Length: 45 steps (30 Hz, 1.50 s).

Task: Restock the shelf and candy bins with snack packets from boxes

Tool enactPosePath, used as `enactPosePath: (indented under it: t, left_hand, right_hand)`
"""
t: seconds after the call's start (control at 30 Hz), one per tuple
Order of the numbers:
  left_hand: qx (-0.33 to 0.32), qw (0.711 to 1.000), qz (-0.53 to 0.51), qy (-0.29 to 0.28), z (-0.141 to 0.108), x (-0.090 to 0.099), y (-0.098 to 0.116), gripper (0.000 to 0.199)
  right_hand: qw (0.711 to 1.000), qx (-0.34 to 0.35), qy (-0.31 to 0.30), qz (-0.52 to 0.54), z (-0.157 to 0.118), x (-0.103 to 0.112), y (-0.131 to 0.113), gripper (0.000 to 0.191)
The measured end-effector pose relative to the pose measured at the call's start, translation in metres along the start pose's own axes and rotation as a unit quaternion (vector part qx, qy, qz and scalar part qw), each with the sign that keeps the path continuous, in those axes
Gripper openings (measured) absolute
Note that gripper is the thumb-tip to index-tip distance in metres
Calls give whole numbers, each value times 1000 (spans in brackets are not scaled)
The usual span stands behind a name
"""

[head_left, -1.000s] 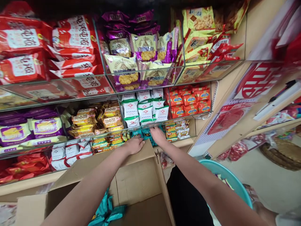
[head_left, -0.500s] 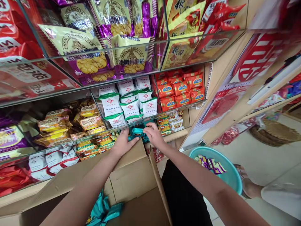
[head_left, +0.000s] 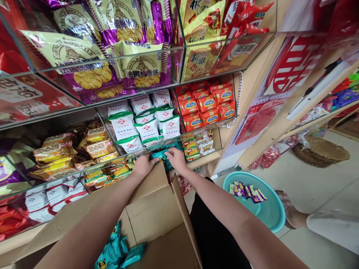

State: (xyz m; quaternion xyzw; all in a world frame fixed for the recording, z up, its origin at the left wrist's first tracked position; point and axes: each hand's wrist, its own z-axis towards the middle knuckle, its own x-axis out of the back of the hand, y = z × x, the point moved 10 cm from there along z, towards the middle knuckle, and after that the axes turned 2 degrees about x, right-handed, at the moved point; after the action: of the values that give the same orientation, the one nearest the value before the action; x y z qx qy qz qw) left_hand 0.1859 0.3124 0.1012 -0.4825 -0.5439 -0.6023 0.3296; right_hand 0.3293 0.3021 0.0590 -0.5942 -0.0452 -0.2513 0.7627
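Note:
A teal snack packet (head_left: 159, 154) lies between my hands in the bottom shelf compartment, below the green-topped white packets (head_left: 147, 130). My right hand (head_left: 176, 158) pinches its right end with thumb and fingertips. At the left end, my left hand (head_left: 143, 166) is closed on it, the thumb showing in front and the other fingertips partly hidden. More teal packets (head_left: 168, 164) sit beneath. Under my forearms stands an open cardboard box (head_left: 153, 213), with a loose heap of teal packets (head_left: 112, 250) at its bottom.
A clear shelf edge (head_left: 129, 154) runs just above my hands. Small orange-and-yellow packets (head_left: 192, 147) sit to the right, red packets (head_left: 209, 102) above them. On the floor, a turquoise basin (head_left: 276, 220) holds several purple packets. Another person's foot (head_left: 294, 216) is beside it.
The view has shifted slightly, so the shelves appear further left. The teal packet between my hands has been lowered and laid flatter against the others in the compartment.

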Motion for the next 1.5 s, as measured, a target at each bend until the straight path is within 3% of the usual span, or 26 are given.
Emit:
enactPosePath:
  t: [0.13,0.3,0.43,0.57,0.67,0.8,1.03,1.33,1.5]
  left_hand:
    - [34,998,50,24,12,3,-4,44]
    - [43,996,71,23,22,-3,-5,37]
    - [39,994,100,19,22,-7,-5,39]
    - [-9,989,144,16,17,-8,4,50]
    - [-64,978,197,39,14,-4,17,47]
    - [-81,968,228,59,13,0,22,44]
    - [-106,962,243,64,12,0,28,49]
    - [-35,970,234,62,21,-2,20,55]
    - [18,978,188,86,16,2,15,61]
  right_hand:
    - [994,51,16,-93,5,8,-21,12]
    - [988,57,12,-140,4,14,-19,14]
    - [975,84,-28,-203,11,3,-19,13]
    - [961,98,-66,-250,13,-6,-22,17]
    - [953,130,-72,-264,8,-2,-30,17]
    - [933,179,-60,-305,0,9,-40,20]
    - [929,175,-79,-316,-1,13,-35,18]
    - [942,163,-69,-287,-6,18,-31,22]
    - [934,209,-87,-276,-14,16,-36,32]
